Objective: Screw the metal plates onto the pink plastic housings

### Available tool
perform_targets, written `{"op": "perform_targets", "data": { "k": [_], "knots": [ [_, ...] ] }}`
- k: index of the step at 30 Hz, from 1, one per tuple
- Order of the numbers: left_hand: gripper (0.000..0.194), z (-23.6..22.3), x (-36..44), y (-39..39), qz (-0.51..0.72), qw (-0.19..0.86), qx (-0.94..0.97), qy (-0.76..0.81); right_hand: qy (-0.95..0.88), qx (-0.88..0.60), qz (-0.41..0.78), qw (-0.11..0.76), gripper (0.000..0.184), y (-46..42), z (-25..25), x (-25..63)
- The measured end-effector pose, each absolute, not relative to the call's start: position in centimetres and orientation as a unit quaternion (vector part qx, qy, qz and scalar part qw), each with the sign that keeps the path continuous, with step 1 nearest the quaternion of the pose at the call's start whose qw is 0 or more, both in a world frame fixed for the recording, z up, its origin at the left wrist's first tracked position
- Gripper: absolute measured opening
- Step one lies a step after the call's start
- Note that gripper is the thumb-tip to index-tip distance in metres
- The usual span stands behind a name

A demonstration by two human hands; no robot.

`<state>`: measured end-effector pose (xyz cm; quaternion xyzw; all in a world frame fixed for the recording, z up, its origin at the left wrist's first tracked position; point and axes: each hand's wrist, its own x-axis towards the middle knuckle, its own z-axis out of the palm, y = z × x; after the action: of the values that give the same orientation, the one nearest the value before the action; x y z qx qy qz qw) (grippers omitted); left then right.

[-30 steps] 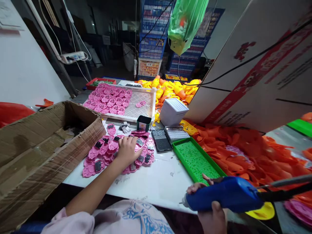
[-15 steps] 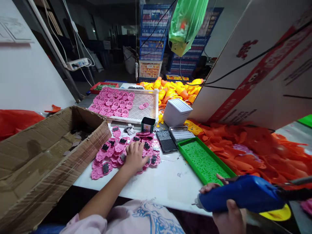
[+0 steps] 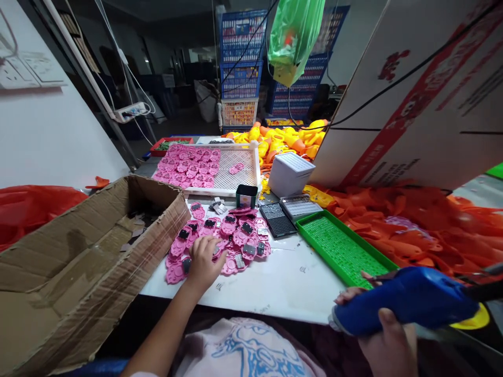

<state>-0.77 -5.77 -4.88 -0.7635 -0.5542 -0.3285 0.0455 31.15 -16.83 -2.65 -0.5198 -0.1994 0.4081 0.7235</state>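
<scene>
My left hand [image 3: 205, 264] rests on the left part of a heap of pink plastic parts [image 3: 231, 224], its thumb apart from the curled fingers. Its fingertips touch the parts, and what lies under them is hidden. Many of these parts carry a small black or grey plate [image 3: 249, 250]. At the lower right, my right hand [image 3: 393, 340] is wrapped around a blue electric screwdriver [image 3: 404, 301], which lies nearly level with its nose to the left. The screwdriver's tip is blurred. Behind its nose lies a green perforated tray [image 3: 310, 233].
An open cardboard box [image 3: 118, 272] flanks the heap on the left. Beyond stands a white mesh tray [image 3: 236, 183] with rows of pink parts. A dark green cup [image 3: 247, 197], a black grid tray [image 3: 278, 220] and a white block [image 3: 291, 175] stand mid-table. Orange parts [image 3: 365, 225] are piled right.
My left hand has shifted left and nearer across the pink heap, uncovering parts at its middle and right. The view has swung slightly. My right hand keeps hold of the electric screwdriver.
</scene>
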Motion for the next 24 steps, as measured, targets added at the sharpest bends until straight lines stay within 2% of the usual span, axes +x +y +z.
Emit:
{"op": "perform_targets", "data": {
  "k": [6, 11, 18, 24],
  "knots": [
    [0.011, -4.5, -0.8, -5.9, -0.346, 0.026, -0.768, -0.538, -0.190, -0.530, 0.395, 0.726, 0.064, -16.2, -2.5, 31.3],
    [0.009, -2.1, -0.5, -3.4, -0.348, -0.006, -0.779, -0.521, -0.223, -0.529, 0.393, 0.718, 0.068, -15.0, -3.0, 31.6],
    [0.015, 2.3, 0.9, 8.1, -0.278, -0.049, -0.779, -0.560, -0.294, -0.488, 0.480, 0.667, 0.052, -14.7, -3.6, 33.3],
    [0.030, 1.8, 3.9, 18.8, -0.155, -0.069, -0.784, -0.598, -0.291, -0.486, 0.477, 0.672, 0.048, -14.1, -5.1, 36.0]
  ]
}}
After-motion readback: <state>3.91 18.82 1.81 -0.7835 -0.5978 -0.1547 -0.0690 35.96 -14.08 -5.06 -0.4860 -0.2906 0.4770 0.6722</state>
